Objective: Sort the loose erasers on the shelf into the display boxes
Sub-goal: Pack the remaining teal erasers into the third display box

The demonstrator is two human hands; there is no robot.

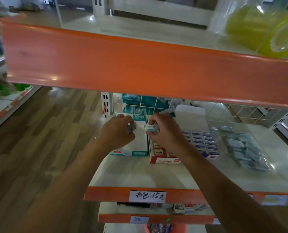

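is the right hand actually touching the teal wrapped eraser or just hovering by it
Touching. In the head view the right hand has its fingers curled round the teal wrapped eraser, with no gap showing.

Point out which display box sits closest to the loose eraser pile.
The blue box, rightmost of the three, right beside the loose erasers; the red box is in the middle and the teal box farthest left.
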